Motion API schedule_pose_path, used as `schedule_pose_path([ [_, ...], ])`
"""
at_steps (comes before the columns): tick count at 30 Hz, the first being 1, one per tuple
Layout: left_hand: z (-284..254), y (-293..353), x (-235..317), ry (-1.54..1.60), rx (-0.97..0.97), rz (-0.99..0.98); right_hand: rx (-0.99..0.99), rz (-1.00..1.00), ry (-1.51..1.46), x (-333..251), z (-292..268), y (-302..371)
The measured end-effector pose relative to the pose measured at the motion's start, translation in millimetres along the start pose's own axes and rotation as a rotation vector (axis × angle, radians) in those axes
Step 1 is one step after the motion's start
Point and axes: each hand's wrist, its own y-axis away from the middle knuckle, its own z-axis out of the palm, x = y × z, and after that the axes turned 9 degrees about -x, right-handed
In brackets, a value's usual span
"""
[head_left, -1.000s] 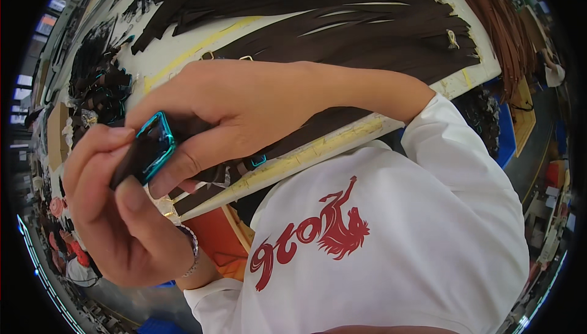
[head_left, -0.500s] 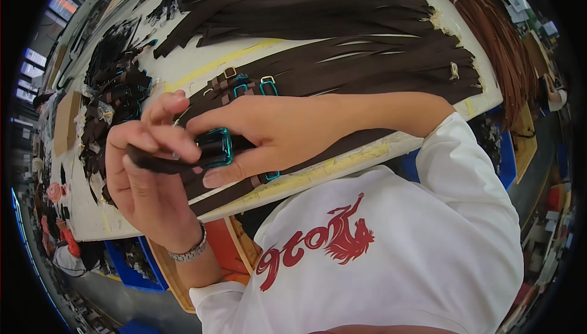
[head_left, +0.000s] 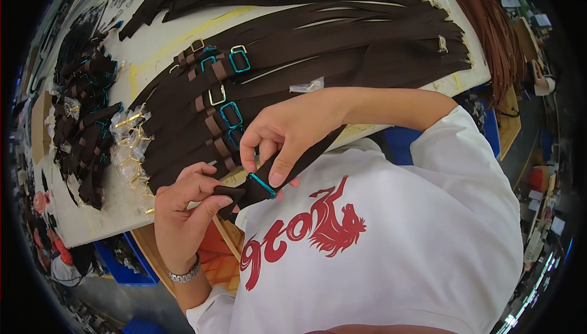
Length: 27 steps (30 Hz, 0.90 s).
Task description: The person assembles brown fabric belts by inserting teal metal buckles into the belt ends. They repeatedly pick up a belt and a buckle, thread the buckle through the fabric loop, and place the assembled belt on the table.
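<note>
My left hand (head_left: 189, 209), a metal watch on its wrist, pinches the end of a dark brown strap (head_left: 315, 154) between thumb and fingers. A blue-green rectangular buckle (head_left: 262, 185) sits around that strap, tilted, just in front of my shirt. On the buckle's other side my right hand (head_left: 299, 129) grips the strap with thumb and fingers. Part of the strap is hidden behind the right hand. Beyond my hands, a row of dark straps (head_left: 379, 28) lies on the table, several carrying blue-green buckles (head_left: 231, 114) or a gold-coloured buckle (head_left: 217, 94).
Gold-coloured metal hooks (head_left: 129, 166) in clear plastic lie left of the straps. A pile of dark straps with buckles (head_left: 85, 132) rests farther left. A small clear bag (head_left: 307, 85) lies on the straps. Reddish-brown strips (head_left: 483, 22) hang at the far right; a blue bin (head_left: 125, 260) stands below.
Both hands have come down and nearer my body with the strap and buckle. They have moved apart, and the strap now stretches between them through the buckle. The view has shifted.
</note>
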Motion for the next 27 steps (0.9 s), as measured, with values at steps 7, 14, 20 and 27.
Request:
schedule_pose_path([
  [7, 35.0, 5.0, -3.2, 0.001, 0.100, -0.174, 0.129, 0.027, 0.038, 28.4, 20.3, -9.4],
  [14, 58.4, 19.6, -5.4, 0.118, 0.066, -0.327, 0.332, 0.042, 0.060, 45.0, 53.6, -9.4],
  [20, 70.9, 26.6, -7.9, 0.200, 0.046, -0.333, 0.410, -0.081, 0.147, 61.8, 64.9, -8.7],
  [27, 49.4, 15.8, -15.0, -0.039, -0.270, -0.123, 0.364, -0.116, 0.141, 66.4, 61.2, -12.3],
])
